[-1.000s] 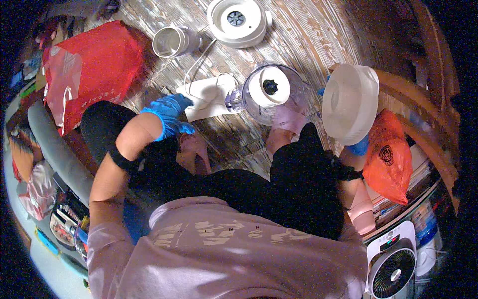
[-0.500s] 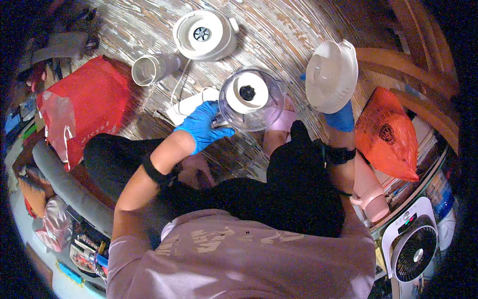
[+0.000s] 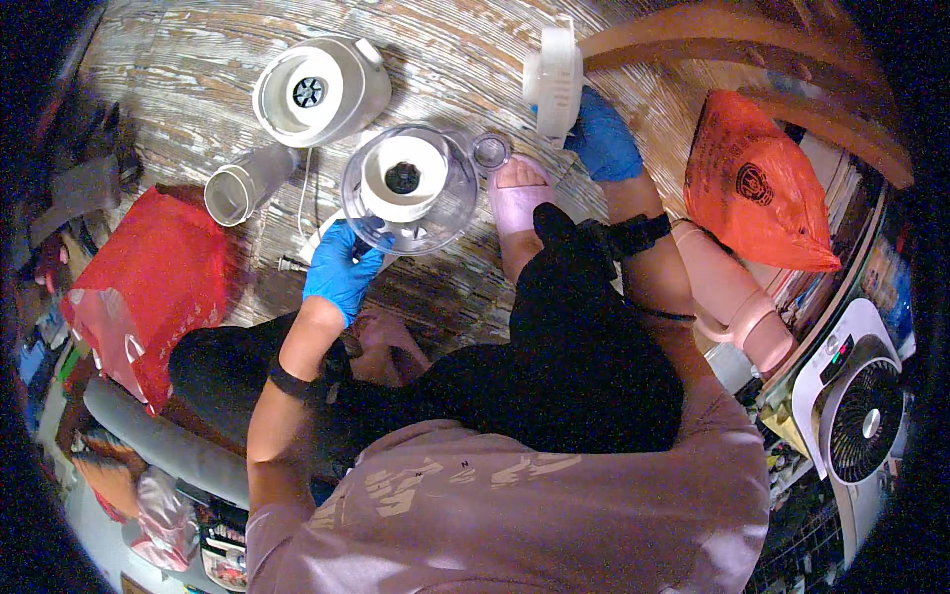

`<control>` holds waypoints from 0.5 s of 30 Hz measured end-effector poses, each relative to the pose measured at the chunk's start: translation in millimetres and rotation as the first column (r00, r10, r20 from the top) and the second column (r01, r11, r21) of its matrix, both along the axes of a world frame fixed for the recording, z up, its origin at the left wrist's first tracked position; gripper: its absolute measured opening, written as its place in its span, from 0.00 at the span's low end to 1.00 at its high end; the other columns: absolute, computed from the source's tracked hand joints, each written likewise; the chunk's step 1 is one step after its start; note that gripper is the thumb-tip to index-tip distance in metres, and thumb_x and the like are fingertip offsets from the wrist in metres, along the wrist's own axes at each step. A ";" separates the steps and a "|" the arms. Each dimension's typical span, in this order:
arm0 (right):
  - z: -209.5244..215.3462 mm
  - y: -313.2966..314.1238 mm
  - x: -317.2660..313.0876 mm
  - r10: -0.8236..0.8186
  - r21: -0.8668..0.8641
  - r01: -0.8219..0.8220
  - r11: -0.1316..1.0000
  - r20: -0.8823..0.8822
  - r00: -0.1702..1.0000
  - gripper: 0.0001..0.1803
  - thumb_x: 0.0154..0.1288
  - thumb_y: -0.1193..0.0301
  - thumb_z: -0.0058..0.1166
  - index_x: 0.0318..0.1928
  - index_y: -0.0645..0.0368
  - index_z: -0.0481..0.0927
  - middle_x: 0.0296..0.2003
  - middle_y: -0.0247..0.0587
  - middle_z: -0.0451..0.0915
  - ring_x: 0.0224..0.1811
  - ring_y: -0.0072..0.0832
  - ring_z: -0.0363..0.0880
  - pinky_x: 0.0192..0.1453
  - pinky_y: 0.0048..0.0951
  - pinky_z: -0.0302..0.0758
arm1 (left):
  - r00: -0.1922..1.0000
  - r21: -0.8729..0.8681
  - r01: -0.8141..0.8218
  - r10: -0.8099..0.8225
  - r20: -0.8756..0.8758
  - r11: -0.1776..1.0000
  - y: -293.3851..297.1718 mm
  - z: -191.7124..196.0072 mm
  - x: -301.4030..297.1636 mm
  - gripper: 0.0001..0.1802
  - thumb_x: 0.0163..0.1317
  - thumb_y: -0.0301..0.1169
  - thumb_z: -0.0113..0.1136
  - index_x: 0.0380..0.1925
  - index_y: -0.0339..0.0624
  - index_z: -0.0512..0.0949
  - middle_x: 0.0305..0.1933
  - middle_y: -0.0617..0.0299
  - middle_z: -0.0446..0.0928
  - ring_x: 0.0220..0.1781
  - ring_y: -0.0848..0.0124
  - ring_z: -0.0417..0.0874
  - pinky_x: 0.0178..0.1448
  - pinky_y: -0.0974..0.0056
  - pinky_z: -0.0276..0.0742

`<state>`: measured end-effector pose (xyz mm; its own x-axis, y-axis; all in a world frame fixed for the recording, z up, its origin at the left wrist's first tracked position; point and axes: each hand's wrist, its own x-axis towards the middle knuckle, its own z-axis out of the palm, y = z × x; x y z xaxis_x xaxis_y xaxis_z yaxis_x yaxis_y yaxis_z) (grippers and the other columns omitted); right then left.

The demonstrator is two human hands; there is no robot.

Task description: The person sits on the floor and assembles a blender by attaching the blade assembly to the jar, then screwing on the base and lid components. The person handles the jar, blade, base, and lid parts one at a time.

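Note:
My left hand, in a blue glove, grips the near rim of a clear plastic processor bowl with a white centre hub, held just above the wooden floor. To the right, my right hand, also gloved in blue, holds a round white lid tilted on edge. My socked foot rests on the floor between the bowl and the lid.
A white motor base stands behind the bowl, a grey cylinder cup lies to its left. A red bag is at left, an orange bag at right, a curved wooden chair frame behind, a small white fan at lower right.
My left hand reached forward from my knee and took hold of the bowl's rim. The lid in my right hand turned from face-on to edge-on.

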<state>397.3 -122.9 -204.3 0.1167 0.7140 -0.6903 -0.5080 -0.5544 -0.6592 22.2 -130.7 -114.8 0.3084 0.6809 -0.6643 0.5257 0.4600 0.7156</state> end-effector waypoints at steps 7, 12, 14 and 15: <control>48.4 23.3 -30.1 0.024 0.166 -0.183 0.969 0.674 0.738 0.22 0.59 0.66 0.62 0.51 0.64 0.74 0.44 0.44 0.79 0.44 0.33 0.78 0.51 0.35 0.76 | 0.999 -0.050 -0.030 0.031 0.013 0.998 0.7 -14.4 -3.5 0.14 0.62 0.29 0.65 0.45 0.37 0.76 0.42 0.60 0.82 0.43 0.74 0.80 0.49 0.66 0.76; 73.0 31.9 -45.7 -0.070 0.288 -0.250 0.925 0.773 0.630 0.25 0.56 0.68 0.64 0.52 0.63 0.72 0.46 0.47 0.79 0.47 0.35 0.79 0.54 0.36 0.77 | 0.994 -0.077 -0.063 0.070 0.089 0.995 4.3 -7.2 0.7 0.17 0.61 0.30 0.67 0.48 0.37 0.76 0.44 0.59 0.81 0.44 0.74 0.80 0.51 0.65 0.76; 80.4 31.8 -47.6 -0.002 0.193 -0.298 0.935 0.843 0.538 0.25 0.57 0.73 0.64 0.55 0.62 0.71 0.46 0.42 0.79 0.47 0.28 0.78 0.52 0.30 0.77 | 0.998 -0.020 -0.009 0.011 0.064 1.000 5.8 -2.3 0.1 0.19 0.60 0.30 0.68 0.49 0.37 0.75 0.46 0.59 0.81 0.45 0.74 0.79 0.52 0.65 0.75; 83.3 32.4 -47.1 0.005 0.188 -0.339 0.922 0.868 0.496 0.26 0.58 0.76 0.63 0.56 0.61 0.70 0.46 0.39 0.79 0.47 0.25 0.78 0.51 0.27 0.77 | 0.999 -0.007 0.014 -0.014 0.042 1.000 7.2 0.7 -0.9 0.20 0.59 0.30 0.69 0.49 0.37 0.75 0.46 0.59 0.81 0.46 0.74 0.79 0.53 0.64 0.75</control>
<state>350.2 -90.5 -120.9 0.3677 0.9264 -0.0816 0.4629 -0.2584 -0.8479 21.3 -123.5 -114.1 0.3455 0.6712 -0.6558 0.5019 0.4583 0.7335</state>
